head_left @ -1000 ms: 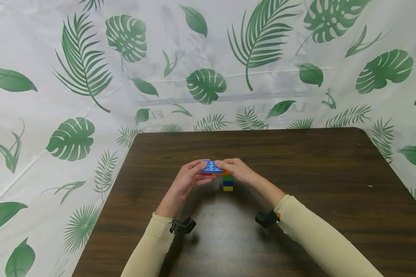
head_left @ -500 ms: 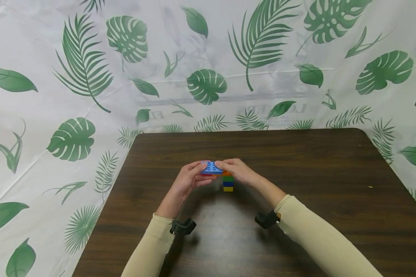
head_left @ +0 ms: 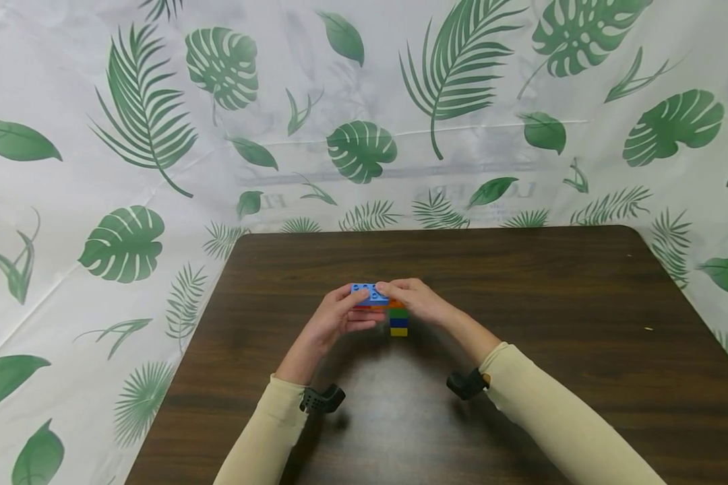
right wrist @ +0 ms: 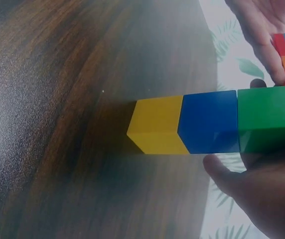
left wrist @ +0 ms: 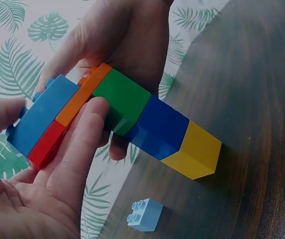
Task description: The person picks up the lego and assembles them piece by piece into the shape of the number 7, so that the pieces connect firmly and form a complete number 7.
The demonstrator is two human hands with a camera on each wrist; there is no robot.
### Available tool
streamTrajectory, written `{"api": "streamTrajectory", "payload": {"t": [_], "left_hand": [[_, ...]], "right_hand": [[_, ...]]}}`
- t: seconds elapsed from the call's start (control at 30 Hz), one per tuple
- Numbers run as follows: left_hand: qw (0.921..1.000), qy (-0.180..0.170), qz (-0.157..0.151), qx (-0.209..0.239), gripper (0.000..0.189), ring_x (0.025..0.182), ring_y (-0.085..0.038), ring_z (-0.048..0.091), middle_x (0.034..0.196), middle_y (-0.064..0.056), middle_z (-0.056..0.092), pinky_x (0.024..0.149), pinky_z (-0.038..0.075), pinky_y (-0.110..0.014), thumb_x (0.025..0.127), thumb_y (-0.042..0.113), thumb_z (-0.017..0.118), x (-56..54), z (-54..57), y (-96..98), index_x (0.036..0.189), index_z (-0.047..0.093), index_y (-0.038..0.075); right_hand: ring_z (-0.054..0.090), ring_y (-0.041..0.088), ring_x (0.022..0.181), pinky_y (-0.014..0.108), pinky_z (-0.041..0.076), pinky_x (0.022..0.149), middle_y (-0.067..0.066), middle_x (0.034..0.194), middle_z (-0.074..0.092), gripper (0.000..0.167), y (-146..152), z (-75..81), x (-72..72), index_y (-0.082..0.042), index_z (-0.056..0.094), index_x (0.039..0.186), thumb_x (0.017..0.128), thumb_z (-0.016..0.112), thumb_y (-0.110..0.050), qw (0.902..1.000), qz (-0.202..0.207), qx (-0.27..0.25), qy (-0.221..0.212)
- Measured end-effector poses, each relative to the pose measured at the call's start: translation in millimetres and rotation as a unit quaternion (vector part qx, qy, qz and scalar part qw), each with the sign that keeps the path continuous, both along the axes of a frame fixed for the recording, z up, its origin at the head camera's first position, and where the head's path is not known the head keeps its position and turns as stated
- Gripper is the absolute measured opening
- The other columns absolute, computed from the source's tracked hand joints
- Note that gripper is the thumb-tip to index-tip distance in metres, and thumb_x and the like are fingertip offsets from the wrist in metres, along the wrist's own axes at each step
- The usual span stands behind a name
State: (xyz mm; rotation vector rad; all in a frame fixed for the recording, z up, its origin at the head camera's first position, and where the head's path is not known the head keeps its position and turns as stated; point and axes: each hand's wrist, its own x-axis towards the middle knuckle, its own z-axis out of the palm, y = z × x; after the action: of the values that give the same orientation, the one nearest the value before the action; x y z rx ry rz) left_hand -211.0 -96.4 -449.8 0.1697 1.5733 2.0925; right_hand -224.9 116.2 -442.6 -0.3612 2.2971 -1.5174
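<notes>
A column of toy building bricks, yellow (left wrist: 195,152) at the foot, dark blue (left wrist: 158,127) and green (left wrist: 122,99) above, stands on the dark wooden table. Across its top reaches an orange brick (left wrist: 85,94), with a red brick (left wrist: 47,144) beside it at the left end. A long blue brick (head_left: 375,301) lies over both, studs up. My left hand (head_left: 335,315) pinches the overhanging end, thumb on the blue brick and fingers beneath. From the other side my right hand (head_left: 423,300) grips the top, its thumb on the blue brick's right end and other fingers behind the column.
A loose light blue brick (left wrist: 147,216) lies on the table (head_left: 522,323), hidden from the head view. A white sheet (head_left: 364,74) with green leaf prints hangs behind the table's far edge. Black camera bands circle both wrists.
My left hand has shifted slightly right, its thumb sliding toward the middle of the blue brick and baring the left-end studs. The right hand and the column stay nearly still.
</notes>
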Motion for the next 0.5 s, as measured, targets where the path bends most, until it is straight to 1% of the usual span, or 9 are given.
{"api": "streamTrajectory", "payload": {"t": [0.1,0.27,0.5], "left_hand": [[1.0000,-0.002,0.003,0.004,0.045,0.090,-0.031,0.072,0.112,-0.021,0.068,0.081,0.054,-0.042,0.098,0.027,0.063,0.3,0.9,1.6,0.129,0.048,-0.003],[0.9999,0.004,0.007,0.013,0.040,0.089,-0.030,0.072,0.112,-0.021,0.068,0.076,0.057,-0.036,0.099,0.021,0.060,1.9,2.9,2.3,0.128,0.049,-0.005],[0.9997,0.016,0.011,0.012,0.038,0.090,-0.032,0.072,0.109,-0.021,0.069,0.077,0.056,-0.038,0.099,0.021,0.061,1.4,2.6,2.7,0.125,0.052,-0.005]], "right_hand": [[0.055,0.026,0.097,0.040,0.045,0.087,0.007,0.098,0.066,0.051,0.0,-3.1,-0.3,-0.001,0.069,0.110,0.101,0.047,-0.047,1.0000,-0.002,-0.002,0.003],[0.055,0.026,0.096,0.043,0.046,0.089,0.009,0.100,0.067,0.050,-1.8,-2.7,1.8,0.000,0.068,0.111,0.102,0.046,-0.044,0.9999,-0.006,-0.003,0.008],[0.054,0.026,0.096,0.045,0.045,0.089,0.010,0.101,0.066,0.051,-2.1,-1.0,0.4,0.002,0.067,0.113,0.102,0.046,-0.043,0.9999,-0.006,-0.005,0.011]]}}
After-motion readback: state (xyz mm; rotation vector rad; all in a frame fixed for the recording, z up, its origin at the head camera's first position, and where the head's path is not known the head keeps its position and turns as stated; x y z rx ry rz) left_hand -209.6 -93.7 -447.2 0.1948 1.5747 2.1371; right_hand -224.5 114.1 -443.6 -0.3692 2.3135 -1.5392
